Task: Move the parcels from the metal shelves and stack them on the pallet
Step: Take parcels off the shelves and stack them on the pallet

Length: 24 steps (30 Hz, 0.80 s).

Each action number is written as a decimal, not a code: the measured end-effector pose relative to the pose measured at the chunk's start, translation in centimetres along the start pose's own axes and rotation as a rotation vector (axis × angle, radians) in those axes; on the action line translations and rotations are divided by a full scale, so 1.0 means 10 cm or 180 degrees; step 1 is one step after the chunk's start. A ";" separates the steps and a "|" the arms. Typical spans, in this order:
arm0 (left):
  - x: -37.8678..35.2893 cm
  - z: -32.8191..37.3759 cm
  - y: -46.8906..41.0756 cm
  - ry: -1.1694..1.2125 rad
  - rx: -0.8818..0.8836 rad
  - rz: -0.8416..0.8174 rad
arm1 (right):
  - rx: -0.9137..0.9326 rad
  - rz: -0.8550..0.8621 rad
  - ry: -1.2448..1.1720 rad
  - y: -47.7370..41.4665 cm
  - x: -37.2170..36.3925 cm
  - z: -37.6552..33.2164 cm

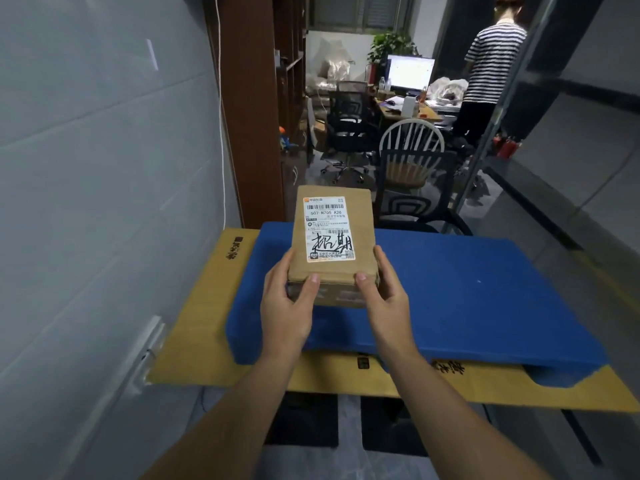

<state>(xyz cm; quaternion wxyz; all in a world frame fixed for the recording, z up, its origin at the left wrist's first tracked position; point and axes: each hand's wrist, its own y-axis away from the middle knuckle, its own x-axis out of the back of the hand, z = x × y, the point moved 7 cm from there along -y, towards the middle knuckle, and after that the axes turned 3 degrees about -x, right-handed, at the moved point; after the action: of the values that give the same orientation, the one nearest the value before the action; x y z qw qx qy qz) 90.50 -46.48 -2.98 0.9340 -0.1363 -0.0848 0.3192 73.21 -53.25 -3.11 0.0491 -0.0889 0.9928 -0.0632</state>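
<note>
flat blue slab [467,289], probably pallet, lies on tan cardboard sheet [207,323]. small brown cardboard parcel with white shipping label [332,216] over slab's far-left part; resting or held just above, cannot tell. left hand [287,306] and right hand [388,306] clamp its near corners, thumbs on top. risk: set down too near far edge, parcel overhangs, tips off. metal shelves out of view; parcel underside hidden.
</note>
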 end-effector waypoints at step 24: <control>-0.05 -1.45 -1.59 -0.0531 0.0757 -0.0233 | -0.0811 -0.0179 0.0223 -1.80 -0.77 1.16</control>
<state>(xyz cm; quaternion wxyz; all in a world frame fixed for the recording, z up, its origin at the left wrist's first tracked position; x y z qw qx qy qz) 102.78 -61.78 -11.84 0.9442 0.0055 -0.1286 0.3030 85.05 -70.72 -11.46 0.0008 -0.1200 0.9910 0.0590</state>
